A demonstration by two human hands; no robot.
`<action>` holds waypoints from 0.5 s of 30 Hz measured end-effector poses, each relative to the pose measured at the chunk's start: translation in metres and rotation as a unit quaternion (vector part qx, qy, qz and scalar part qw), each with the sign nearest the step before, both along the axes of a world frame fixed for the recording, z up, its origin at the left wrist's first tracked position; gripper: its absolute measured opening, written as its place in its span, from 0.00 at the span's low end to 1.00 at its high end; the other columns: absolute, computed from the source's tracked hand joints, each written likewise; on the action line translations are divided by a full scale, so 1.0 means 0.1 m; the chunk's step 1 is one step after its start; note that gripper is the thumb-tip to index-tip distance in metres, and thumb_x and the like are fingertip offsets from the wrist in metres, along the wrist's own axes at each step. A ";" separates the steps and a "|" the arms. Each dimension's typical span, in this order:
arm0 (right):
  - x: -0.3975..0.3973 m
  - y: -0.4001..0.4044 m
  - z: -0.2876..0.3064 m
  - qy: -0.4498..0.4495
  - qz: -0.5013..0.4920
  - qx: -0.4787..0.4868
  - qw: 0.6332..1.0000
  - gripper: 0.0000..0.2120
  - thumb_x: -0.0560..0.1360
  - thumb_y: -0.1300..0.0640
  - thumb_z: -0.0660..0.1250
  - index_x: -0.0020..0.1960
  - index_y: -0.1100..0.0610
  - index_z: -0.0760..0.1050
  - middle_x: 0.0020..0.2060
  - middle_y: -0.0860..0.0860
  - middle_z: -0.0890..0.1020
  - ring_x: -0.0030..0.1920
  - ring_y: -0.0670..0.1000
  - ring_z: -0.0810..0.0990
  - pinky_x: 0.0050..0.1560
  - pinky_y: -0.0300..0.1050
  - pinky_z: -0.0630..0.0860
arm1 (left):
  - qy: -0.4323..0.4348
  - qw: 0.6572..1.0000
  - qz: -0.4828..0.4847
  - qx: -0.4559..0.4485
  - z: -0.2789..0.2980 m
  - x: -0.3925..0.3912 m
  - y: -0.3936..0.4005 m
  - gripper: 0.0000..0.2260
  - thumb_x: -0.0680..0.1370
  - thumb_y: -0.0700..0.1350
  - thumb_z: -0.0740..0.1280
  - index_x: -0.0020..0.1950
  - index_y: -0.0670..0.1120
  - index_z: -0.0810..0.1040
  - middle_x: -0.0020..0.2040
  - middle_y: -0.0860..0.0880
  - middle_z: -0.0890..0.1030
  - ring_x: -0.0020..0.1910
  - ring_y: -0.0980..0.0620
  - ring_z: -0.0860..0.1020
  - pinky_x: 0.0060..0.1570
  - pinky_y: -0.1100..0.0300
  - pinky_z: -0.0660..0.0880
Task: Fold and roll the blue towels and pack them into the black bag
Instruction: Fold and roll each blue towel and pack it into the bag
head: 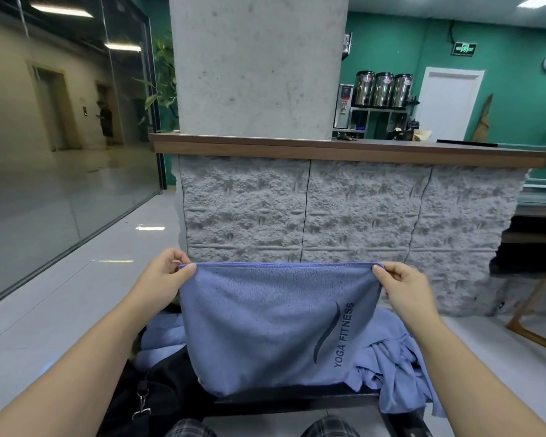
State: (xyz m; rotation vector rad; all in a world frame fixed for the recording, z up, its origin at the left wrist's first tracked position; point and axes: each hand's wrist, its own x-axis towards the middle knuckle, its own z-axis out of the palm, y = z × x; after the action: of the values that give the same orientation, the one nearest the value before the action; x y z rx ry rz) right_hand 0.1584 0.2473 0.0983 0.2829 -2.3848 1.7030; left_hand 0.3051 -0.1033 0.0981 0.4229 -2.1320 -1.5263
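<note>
A blue towel (265, 323) printed "YOGA FITNESS" hangs stretched in front of me, folded over at the top edge. My left hand (167, 275) pinches its top left corner and my right hand (404, 285) pinches its top right corner. Behind it, loose blue towels (391, 351) lie crumpled in a heap at the right, and more blue cloth (161, 335) shows at the left. The black bag (158, 389) sits low at the left, with a strap and a metal clip (141, 405) on it. The hanging towel hides most of the bag's opening.
A dark low surface (297, 402) carries the towels and bag, just past my knees. A grey stone-faced counter (344, 212) with a wooden top stands straight ahead. A wooden table leg (536, 310) is at the right, a glass wall (60, 152) at the left.
</note>
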 end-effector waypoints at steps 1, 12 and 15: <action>-0.01 -0.01 -0.01 -0.019 -0.001 0.003 1.000 0.08 0.78 0.55 0.65 0.44 0.58 0.78 0.36 0.53 0.80 0.34 0.51 0.74 0.36 0.43 0.72 | -0.002 1.000 -0.004 -0.003 0.01 0.00 0.01 0.04 0.80 0.39 0.61 0.45 0.45 0.70 0.35 0.43 0.68 0.33 0.49 0.64 0.32 0.58 0.63; 0.02 -0.21 0.12 -0.165 0.017 -0.144 0.976 0.08 0.74 0.59 0.65 0.40 0.57 0.67 0.38 0.57 0.69 0.39 0.55 0.68 0.35 0.47 0.72 | -0.019 0.982 -0.141 0.121 0.24 0.04 0.40 0.10 0.70 0.31 0.67 0.49 0.41 0.77 0.39 0.43 0.80 0.39 0.47 0.77 0.43 0.60 0.79; 0.14 -0.31 0.21 -0.151 0.054 -0.126 0.979 0.07 0.75 0.57 0.65 0.42 0.57 0.69 0.37 0.56 0.70 0.36 0.53 0.69 0.32 0.44 0.71 | -0.008 0.988 -0.149 0.044 0.28 0.02 0.54 0.11 0.75 0.29 0.64 0.47 0.44 0.79 0.37 0.49 0.83 0.36 0.55 0.79 0.46 0.59 0.77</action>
State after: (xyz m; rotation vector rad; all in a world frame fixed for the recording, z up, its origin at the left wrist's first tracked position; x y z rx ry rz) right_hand 0.1728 0.2158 0.1196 0.1228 -2.3485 2.2140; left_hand 0.3076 -0.0492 0.1262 0.1499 -2.2232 -1.7891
